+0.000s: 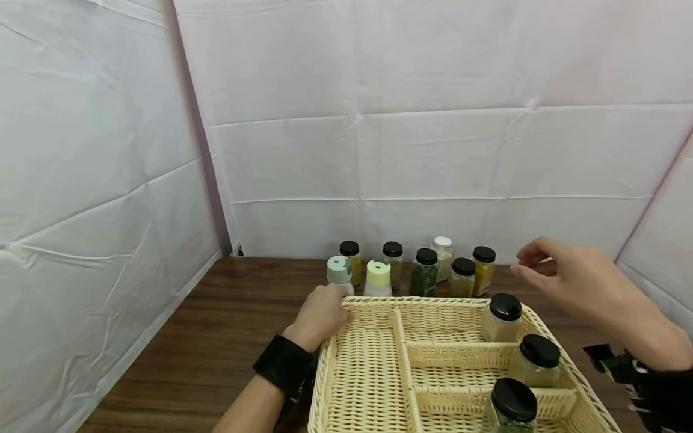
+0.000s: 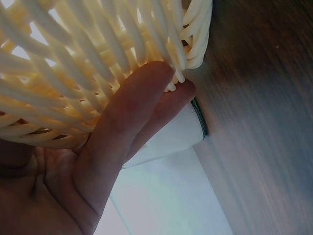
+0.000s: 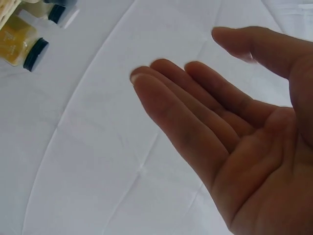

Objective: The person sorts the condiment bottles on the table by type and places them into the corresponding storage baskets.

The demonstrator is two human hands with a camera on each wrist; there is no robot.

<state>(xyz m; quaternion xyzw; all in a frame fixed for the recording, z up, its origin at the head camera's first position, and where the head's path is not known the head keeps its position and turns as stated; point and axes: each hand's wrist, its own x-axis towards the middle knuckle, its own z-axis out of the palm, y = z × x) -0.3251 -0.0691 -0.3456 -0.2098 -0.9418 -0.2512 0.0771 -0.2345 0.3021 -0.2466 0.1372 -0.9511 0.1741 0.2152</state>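
Observation:
My left hand (image 1: 320,314) sits at the far left corner of a cream wicker basket (image 1: 428,302) and grips the lower body of a white shaker bottle (image 1: 339,272) with a grey-green lid. In the left wrist view my fingers (image 2: 127,122) lie along the white bottle (image 2: 171,139), pressed against the basket's (image 2: 73,58) outer weave. My right hand (image 1: 568,279) hovers empty over the basket's far right corner, fingers loosely extended. The right wrist view shows its bare palm (image 3: 215,122).
Three black-lidded jars (image 1: 503,316) (image 1: 538,359) (image 1: 512,406) stand in the basket's right compartments. Behind the basket is a row of several spice jars, among them a yellow-lidded bottle (image 1: 377,278) and a green herb jar (image 1: 425,272). White cloth walls enclose the brown wooden table (image 1: 216,337).

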